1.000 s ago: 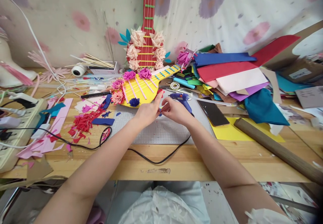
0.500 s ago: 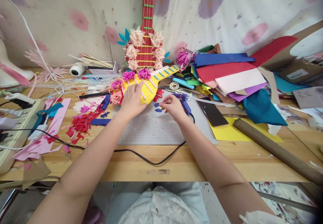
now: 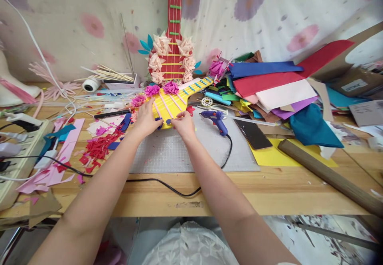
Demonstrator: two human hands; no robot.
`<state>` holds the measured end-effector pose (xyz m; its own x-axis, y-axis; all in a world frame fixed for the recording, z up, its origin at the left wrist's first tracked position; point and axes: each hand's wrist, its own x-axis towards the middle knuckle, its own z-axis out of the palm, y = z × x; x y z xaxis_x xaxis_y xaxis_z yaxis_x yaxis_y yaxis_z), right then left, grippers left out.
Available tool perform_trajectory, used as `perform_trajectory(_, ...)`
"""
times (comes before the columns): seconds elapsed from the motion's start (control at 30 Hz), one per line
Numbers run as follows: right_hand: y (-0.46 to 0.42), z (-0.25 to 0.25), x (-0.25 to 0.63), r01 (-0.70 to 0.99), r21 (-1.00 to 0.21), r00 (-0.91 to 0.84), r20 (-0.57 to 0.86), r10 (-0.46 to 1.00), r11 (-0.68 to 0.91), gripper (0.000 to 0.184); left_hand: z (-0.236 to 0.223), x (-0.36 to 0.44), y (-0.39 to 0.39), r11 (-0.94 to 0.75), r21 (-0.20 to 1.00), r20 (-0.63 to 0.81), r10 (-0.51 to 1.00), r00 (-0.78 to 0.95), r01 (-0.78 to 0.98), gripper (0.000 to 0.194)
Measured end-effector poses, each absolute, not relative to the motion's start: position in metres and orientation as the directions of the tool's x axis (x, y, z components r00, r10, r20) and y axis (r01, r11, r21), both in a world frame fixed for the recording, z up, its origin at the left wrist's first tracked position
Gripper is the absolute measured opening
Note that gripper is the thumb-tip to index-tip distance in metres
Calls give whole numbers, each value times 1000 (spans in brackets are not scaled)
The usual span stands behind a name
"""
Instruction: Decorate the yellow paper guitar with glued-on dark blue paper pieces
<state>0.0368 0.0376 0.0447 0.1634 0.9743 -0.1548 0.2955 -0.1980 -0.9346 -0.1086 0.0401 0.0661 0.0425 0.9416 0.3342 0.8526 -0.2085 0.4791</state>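
Our left hand rests half-open on the yellow guitar, just left of our right hand, which pinches a blue piece. Glue gun: right of both.

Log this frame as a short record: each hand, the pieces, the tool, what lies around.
Left hand: on the yellow guitar, at its lower body
Right hand: fingertips at a small blue piece by the guitar's near edge
Glue gun: lying on the mat, untouched
Red guitar: upright behind
Left side: red scraps
Right side: phone, brown roll
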Motion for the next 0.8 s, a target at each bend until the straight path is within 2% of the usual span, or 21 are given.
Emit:
perform_trajectory(0.23, 35, 46, 29, 346, -911, 187, -166, 968, -223, 32, 69, -107, 37, -186, 465, 325, 945, 28, 866, 79)
perform_trajectory(0.8, 36, 46, 21, 324, -905, 222, -211, 952, -276, 34, 71, -108, 35, -163, 424, 315, 949, 24, 891, 74)
